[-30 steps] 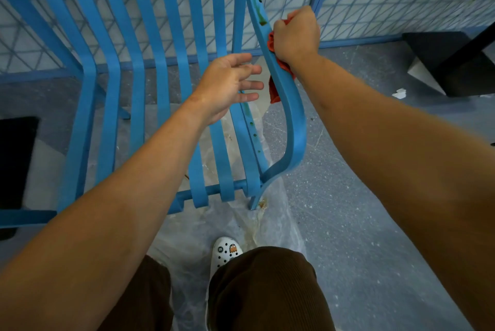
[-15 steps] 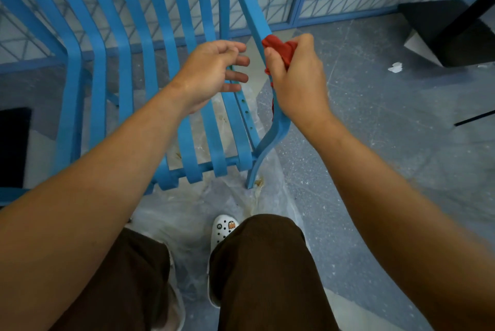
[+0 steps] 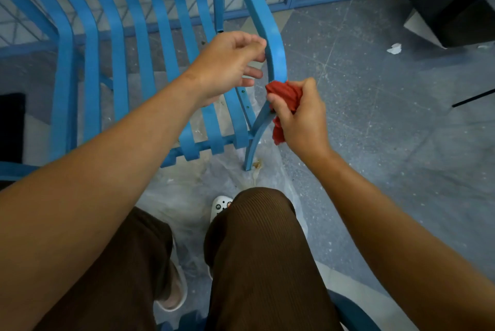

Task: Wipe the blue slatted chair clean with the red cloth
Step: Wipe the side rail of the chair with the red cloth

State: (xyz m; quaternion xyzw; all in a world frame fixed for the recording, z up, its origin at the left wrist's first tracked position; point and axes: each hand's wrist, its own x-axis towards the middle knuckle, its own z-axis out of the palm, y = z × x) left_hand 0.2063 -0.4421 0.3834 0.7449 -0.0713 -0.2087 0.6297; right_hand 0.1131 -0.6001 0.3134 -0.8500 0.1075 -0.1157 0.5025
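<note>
Since a second ago the right hand [image 3: 300, 116] has slid the red cloth [image 3: 284, 97] down the chair's curved side rail [image 3: 273, 44] toward the front leg, gripping it bunched against the rail. Nearest, brown trousers [image 3: 257, 250] and a white shoe [image 3: 221, 207]. Beyond, the left hand [image 3: 227, 65], fingers loosely curled, touches the rail of the blue slatted chair [image 3: 115, 44]

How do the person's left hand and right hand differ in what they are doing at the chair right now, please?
The right hand grips the bunched red cloth; the left hand holds no cloth. The right hand presses the cloth on the chair's curved side rail lower down; the left hand's fingertips touch that rail higher up. Both are at the same rail.
</note>
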